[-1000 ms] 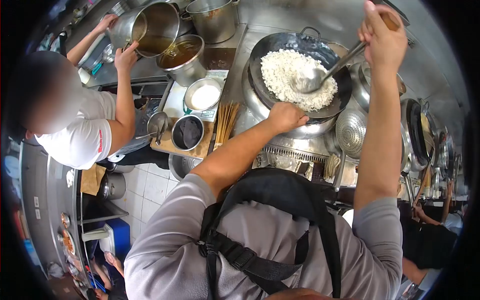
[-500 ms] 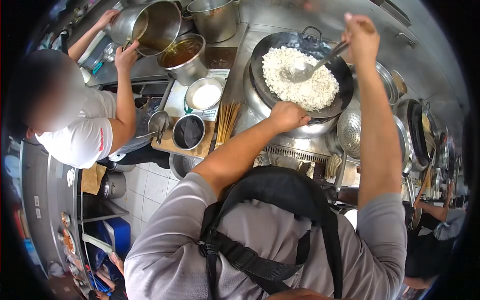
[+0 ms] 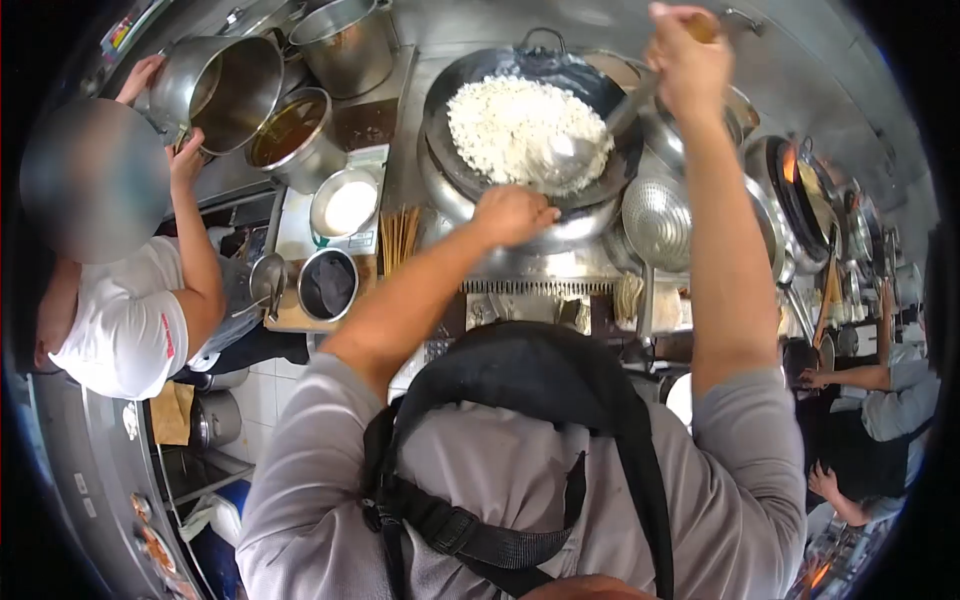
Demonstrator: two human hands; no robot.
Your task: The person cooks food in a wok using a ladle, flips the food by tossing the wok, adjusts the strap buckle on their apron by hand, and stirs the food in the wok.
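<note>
A black wok (image 3: 605, 85) holds a heap of white rice (image 3: 510, 115) and sits on a round metal burner ring. My left hand (image 3: 515, 215) is closed at the wok's near rim, its grip partly hidden by my own knuckles. High on the right, my right hand (image 3: 690, 65) is wrapped round the handle of a ladle (image 3: 567, 158). The ladle's bowl rests in the rice at its near right side and looks slightly blurred.
At left, a co-worker tilts a large pot (image 3: 235, 95) beside a pot of brown liquid (image 3: 290, 135). Nearer stand a bowl of white contents (image 3: 350, 205), a dark-filled container (image 3: 328, 285) and bamboo sticks (image 3: 400, 238). A perforated strainer (image 3: 657, 222) lies right of the wok.
The ladle's bowl has moved from the middle of the rice toward its near right side. My view has shifted, so the wok appears further left. The left hand stays at the rim.
</note>
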